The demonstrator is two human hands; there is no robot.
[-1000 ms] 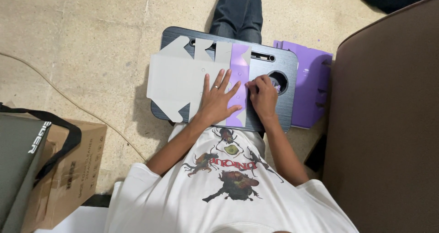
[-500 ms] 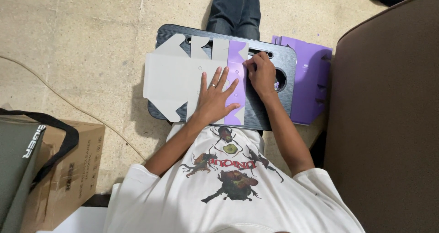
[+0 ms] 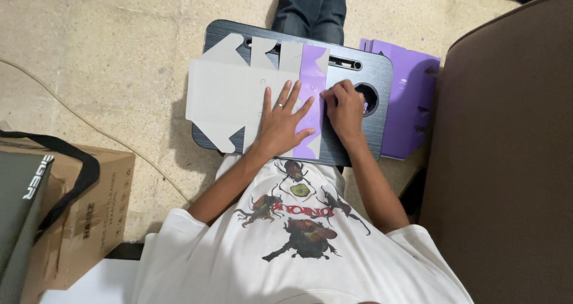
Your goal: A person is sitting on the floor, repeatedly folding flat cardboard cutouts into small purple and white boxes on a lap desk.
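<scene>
A flat white cardboard cut-out (image 3: 227, 92) with flaps lies on a black lap tray (image 3: 382, 71) across my legs. One panel of it is a purple strip (image 3: 313, 71) folded over along its right side. My left hand (image 3: 279, 125), with a ring on it, lies flat on the sheet with fingers spread, pressing it down. My right hand (image 3: 345, 110) has its fingers curled, with the fingertips on the right edge of the purple strip at about mid-height.
More purple cardboard pieces (image 3: 409, 101) lie on the floor just right of the tray. A large brown piece of furniture (image 3: 507, 149) fills the right side. A brown box (image 3: 89, 208) and a grey bag (image 3: 18, 202) sit at lower left. A thin cable (image 3: 89, 125) crosses the floor.
My right hand slid along the purple strip's edge away from me, then came back to mid-height. My left hand stayed flat on the sheet.
</scene>
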